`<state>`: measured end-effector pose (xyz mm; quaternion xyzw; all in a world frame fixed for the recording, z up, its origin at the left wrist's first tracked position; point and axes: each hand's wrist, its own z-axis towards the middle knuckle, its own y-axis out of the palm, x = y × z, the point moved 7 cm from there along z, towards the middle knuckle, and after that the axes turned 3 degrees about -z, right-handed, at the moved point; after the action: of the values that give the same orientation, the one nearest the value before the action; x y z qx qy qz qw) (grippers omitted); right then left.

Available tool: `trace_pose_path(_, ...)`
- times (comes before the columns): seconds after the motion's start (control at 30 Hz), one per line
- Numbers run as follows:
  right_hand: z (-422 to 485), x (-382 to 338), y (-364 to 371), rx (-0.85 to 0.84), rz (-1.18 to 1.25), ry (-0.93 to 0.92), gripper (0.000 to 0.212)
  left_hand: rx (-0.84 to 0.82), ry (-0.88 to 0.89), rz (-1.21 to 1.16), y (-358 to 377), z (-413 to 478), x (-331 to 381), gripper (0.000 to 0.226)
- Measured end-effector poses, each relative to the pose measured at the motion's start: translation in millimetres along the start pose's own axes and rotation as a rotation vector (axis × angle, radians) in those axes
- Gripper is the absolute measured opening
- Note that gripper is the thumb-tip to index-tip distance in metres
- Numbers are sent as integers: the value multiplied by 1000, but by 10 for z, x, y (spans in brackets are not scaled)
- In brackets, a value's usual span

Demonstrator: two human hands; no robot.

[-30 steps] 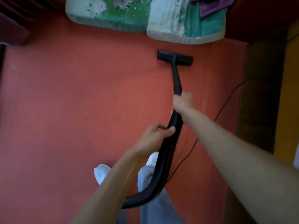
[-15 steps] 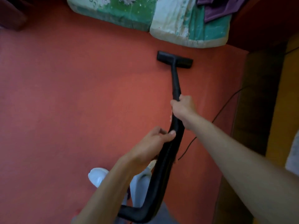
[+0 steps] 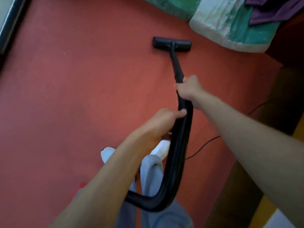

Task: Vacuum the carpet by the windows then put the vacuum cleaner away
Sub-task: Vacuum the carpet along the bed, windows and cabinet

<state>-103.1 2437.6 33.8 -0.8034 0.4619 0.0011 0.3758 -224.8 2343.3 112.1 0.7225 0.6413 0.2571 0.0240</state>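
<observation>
A black vacuum floor head (image 3: 172, 44) lies flat on the red carpet (image 3: 74, 96), a short way in front of a green and white cushion. Its black wand (image 3: 176, 66) runs back toward me. My right hand (image 3: 189, 88) grips the wand at its lower end. My left hand (image 3: 162, 124) holds the black hose (image 3: 177, 153) just behind, thumb on top. The hose curves down and left under my left forearm. The vacuum's body is out of view.
Green and white cushions (image 3: 230, 28) with purple cloth (image 3: 271, 12) lie at the top right. A thin black cord (image 3: 204, 145) trails across the carpet to the right. Dark wooden flooring (image 3: 279, 89) borders the carpet's right edge. A window frame (image 3: 9, 22) runs along the top left. My white-socked feet (image 3: 162, 148) stand below.
The floor head has drawn back and left, away from the cushion. Both hands kept their hold. The view swung left, bringing the window frame into sight.
</observation>
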Motion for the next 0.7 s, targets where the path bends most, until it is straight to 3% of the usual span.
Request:
trace_pose_path(0.1,220,-339,133,65,-53,-23,39,95,51,-122,-202,95,71,31)
trace_pose_path(0.23,257,-613,253,74,4,23,42,92,132,-176,-489,30,139,23)
trace_pose_path(0.33,-57,-728,388,52,-56,-9,42,-22,117,-124,-753,-231,151,30)
trace_pose_path(0.53,-1105,-862,486,-140,-48,69,42,-476,30,-20,-1086,-1144,143,29)
trace_pose_path(0.6,-1328,-897,593,-215,61,139,37,-518,6,-6,-1209,-1316,202,35)
trace_pose_path(0.7,-1381,-1107,756,-226,207,208,31,-392,15,76,-1498,-1434,431,36)
